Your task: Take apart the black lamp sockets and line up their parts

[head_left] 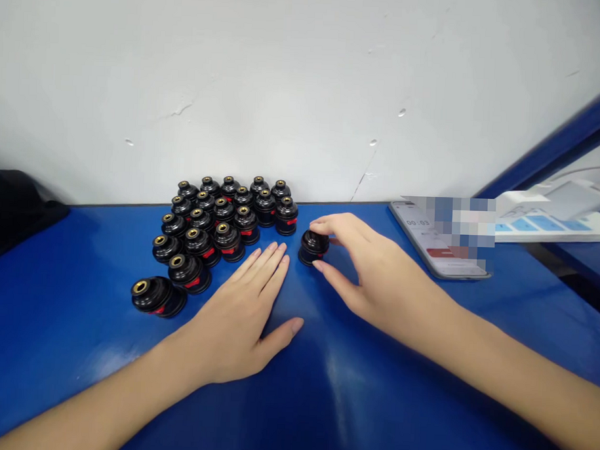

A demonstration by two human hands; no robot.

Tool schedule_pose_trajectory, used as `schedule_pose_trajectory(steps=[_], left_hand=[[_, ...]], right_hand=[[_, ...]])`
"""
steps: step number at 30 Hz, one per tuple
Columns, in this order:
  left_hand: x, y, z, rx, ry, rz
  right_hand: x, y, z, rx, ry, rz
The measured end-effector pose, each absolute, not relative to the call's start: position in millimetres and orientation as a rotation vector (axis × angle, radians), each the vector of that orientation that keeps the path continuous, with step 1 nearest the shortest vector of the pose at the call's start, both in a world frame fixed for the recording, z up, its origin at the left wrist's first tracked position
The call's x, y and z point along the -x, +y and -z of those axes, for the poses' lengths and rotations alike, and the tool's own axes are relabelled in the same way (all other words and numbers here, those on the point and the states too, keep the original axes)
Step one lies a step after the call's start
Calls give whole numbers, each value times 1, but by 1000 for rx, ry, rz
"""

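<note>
My right hand (360, 260) curls around a single black domed part (309, 246) with a red mark low on its side. The index finger lies at its top and the thumb by its lower right, and the part stands on the blue tabletop (343, 397). My left hand (248, 308) rests flat on the table, fingers together and thumb apart, holding nothing. Just beyond its fingertips stands a group of several like black domed parts (229, 242), with brass-ringed holes on top. One more black domed part (157, 296) stands at the group's near left end.
A phone (439, 249) with a timer on its screen lies to the right, partly blurred out. Behind it is a white device with blue panels (546, 224). The white wall (295, 87) borders the table's back edge. A black cloth-like item (20, 208) lies far left.
</note>
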State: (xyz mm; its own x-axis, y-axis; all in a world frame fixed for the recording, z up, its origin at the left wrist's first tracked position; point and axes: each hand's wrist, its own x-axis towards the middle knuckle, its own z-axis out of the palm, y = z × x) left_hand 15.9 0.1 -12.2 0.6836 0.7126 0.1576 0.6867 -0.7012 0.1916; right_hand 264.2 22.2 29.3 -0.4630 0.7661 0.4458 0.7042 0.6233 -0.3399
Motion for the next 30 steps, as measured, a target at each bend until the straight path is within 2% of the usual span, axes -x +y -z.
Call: schedule_pose_trajectory(steps=[11, 17, 21, 30], left_hand=[[-15, 0, 12, -2710, 1140, -375], [-14, 1, 14, -2707, 1137, -390], [-15, 1, 15, -2678, 1145, -512], [-20, 7, 9, -2467, 1094, -877]], right_hand=[[-265, 12, 11, 1203, -1984, -529], [-269, 16, 10, 1153, -2036, -503], [-273, 18, 5, 1065, -2067, -501], [-275, 13, 4, 1001, -1926, -894]])
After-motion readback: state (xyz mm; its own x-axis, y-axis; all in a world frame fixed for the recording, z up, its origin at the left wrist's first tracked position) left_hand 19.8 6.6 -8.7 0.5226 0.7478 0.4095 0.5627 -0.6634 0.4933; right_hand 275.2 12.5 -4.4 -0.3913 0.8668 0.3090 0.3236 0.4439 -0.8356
